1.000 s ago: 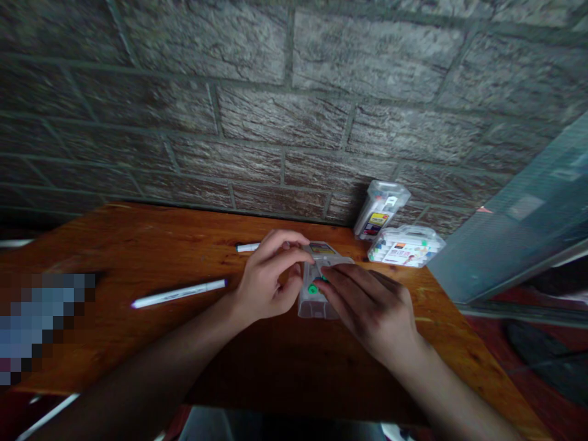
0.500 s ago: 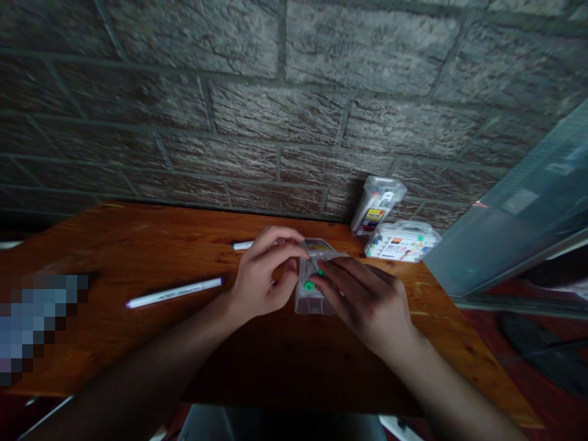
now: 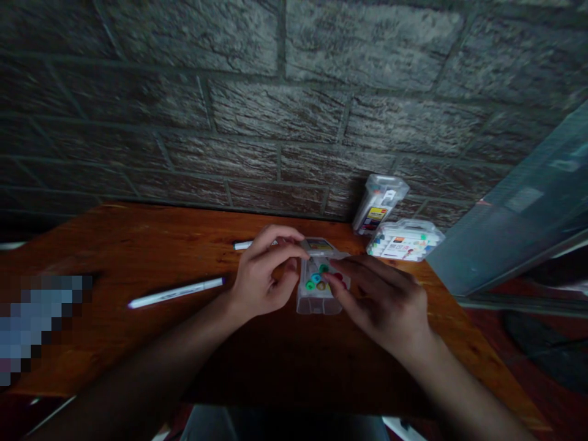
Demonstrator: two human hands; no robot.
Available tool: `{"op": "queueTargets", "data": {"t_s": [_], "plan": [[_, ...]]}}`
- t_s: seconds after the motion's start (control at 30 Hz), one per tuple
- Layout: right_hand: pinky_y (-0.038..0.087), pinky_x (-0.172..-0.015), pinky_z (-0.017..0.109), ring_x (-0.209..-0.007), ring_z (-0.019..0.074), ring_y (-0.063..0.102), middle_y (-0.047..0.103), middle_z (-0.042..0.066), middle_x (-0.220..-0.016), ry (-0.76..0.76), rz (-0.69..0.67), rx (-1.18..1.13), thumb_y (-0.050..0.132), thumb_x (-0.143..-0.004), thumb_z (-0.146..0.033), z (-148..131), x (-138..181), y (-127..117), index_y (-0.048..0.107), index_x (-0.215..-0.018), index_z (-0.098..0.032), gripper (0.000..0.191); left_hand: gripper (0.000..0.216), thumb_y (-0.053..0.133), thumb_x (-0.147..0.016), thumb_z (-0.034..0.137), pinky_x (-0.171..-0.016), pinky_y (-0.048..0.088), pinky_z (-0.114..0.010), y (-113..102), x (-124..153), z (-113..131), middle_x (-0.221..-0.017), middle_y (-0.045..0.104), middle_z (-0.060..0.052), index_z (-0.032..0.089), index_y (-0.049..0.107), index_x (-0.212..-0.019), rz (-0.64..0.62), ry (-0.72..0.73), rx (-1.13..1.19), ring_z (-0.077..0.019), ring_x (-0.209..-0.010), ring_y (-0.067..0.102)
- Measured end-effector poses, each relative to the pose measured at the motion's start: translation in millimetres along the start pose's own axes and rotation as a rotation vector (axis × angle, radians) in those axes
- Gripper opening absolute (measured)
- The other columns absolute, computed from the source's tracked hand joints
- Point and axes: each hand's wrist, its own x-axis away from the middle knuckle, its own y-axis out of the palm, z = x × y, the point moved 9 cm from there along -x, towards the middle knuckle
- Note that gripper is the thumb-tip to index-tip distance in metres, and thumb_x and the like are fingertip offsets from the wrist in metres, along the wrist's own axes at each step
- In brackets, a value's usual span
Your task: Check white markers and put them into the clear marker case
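A clear plastic marker case stands open on the wooden table, with several coloured round marker ends showing inside: green, blue, yellow-brown and red. My left hand is at the case's left side, its fingers curled and the fingertips on the edge near the raised lid. Over the right part of the case hovers my right hand. Its thumb and forefinger are apart, with no marker seen between them; the other fingers partly cover the red ends.
A white marker with purple ends lies left on the table. Another white marker is partly behind my left hand. Against the brick wall stand an upright marker case and a wider one. A glass panel borders the right.
My right hand has drawn back slightly to the right and its fingers have parted, uncovering more coloured marker ends in the case. The left hand has stayed in place.
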Motion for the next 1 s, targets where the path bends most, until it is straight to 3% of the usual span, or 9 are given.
{"op": "queueTargets", "data": {"t_s": [0.2, 0.47, 1.0], "plan": [[0.059, -0.062, 0.030, -0.069, 0.0195, 0.077, 0.080, 0.008, -0.084, 0.041, -0.012, -0.011, 0.070, -0.099, -0.019, 5, 2, -3, 0.082, -0.101, -0.010, 0.015, 0.034, 0.056, -0.082, -0.002, -0.090, 0.059, -0.039, 2, 1, 4, -0.120, 0.068, -0.011, 0.017, 0.076, -0.102, -0.012, 0.065, 0.015, -0.0231, -0.109, 0.068], [0.055, -0.057, 0.031, -0.065, 0.0203, 0.074, 0.077, 0.009, -0.083, 0.090, -0.090, -0.032, 0.070, -0.101, -0.024, 8, 3, 13, 0.083, -0.108, -0.010, 0.021, 0.029, 0.058, -0.083, 0.002, -0.089, 0.057, -0.046, 9, 4, 15, -0.130, 0.069, -0.016, 0.016, 0.077, -0.099, -0.073, 0.188, -0.034, -0.0276, -0.110, 0.069], [0.056, -0.061, 0.032, -0.065, 0.0201, 0.072, 0.076, 0.008, -0.082, 0.125, -0.123, -0.068, 0.065, -0.102, -0.021, 9, 4, 23, 0.082, -0.112, -0.010, 0.023, 0.032, 0.056, -0.083, 0.000, -0.090, 0.057, -0.044, 8, 3, 14, -0.126, 0.070, -0.013, 0.018, 0.077, -0.098, -0.050, 0.137, -0.042, -0.0258, -0.109, 0.068]]}}
